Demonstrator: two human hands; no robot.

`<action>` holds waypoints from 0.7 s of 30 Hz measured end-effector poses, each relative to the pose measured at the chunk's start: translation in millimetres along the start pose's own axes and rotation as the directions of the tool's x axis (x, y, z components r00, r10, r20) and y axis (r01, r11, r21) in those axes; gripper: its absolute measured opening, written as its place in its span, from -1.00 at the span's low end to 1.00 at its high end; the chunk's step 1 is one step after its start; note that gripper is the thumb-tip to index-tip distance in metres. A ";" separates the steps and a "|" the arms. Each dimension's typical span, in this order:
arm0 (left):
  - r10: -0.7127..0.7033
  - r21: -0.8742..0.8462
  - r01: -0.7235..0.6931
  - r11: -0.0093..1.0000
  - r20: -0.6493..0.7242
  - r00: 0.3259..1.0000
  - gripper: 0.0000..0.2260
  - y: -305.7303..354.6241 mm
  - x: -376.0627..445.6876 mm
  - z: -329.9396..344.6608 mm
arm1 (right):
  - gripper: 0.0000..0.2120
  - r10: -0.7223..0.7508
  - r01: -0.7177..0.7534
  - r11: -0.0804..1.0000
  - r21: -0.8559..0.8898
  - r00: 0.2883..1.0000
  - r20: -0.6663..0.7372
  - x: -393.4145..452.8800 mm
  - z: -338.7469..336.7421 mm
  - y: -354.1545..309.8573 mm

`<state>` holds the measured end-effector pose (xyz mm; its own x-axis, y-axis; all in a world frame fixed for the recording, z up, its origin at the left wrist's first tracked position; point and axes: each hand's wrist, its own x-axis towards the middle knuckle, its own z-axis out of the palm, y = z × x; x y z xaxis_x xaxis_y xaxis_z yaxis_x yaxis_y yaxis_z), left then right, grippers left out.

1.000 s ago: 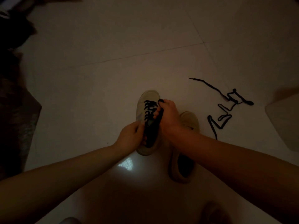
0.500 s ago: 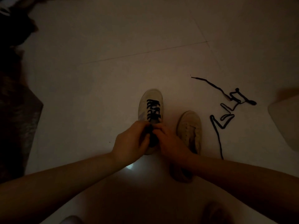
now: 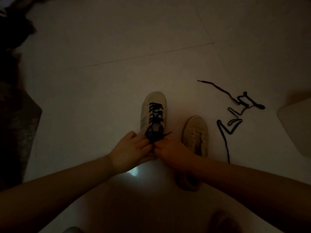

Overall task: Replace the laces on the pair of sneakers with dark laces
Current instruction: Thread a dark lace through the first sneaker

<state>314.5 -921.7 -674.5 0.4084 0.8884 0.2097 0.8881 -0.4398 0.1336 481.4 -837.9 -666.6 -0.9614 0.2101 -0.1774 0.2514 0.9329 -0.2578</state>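
Both hands had dropped from mid-tongue toward the heel of the laced sneaker (image 3: pixel 154 113), toe pointing away, left hand (image 3: pixel 129 151) and right hand (image 3: pixel 170 148) pinching dark lace (image 3: pixel 155 115) ends, unlaced sneaker (image 3: pixel 196 132) just right, spare lace (image 3: pixel 235 115) farther right.

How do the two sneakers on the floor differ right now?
The left sneaker has a dark lace threaded through its eyelets; the right sneaker has no dark lace. Both hands, left hand and right hand, pinch lace ends at the left sneaker; the right sneaker lies untouched. Both are pale, toes pointing away, on the floor.
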 end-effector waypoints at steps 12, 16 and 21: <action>-0.007 0.029 0.004 1.000 0.093 0.996 -0.73 -1.3 2.2 -5.9 | -0.59 -0.003 -0.002 0.998 -0.057 0.996 -0.086 -18.1 -3.3 5.4; -0.059 0.070 0.049 0.996 0.163 0.985 -0.78 10.5 29.9 -9.6 | -0.65 0.009 0.005 0.969 0.247 0.999 -0.054 -19.5 -20.9 17.9; -0.075 0.063 0.066 0.996 0.145 0.987 -0.70 24.0 76.1 -20.1 | -0.74 0.550 -0.373 0.792 0.484 0.780 -0.299 -50.7 -39.9 73.0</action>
<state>362.6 -867.3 -635.9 0.3669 0.9285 0.0569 0.9248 -0.3707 0.0857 544.1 -768.8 -638.6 -0.6447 0.7644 0.0034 0.6118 0.5186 -0.5973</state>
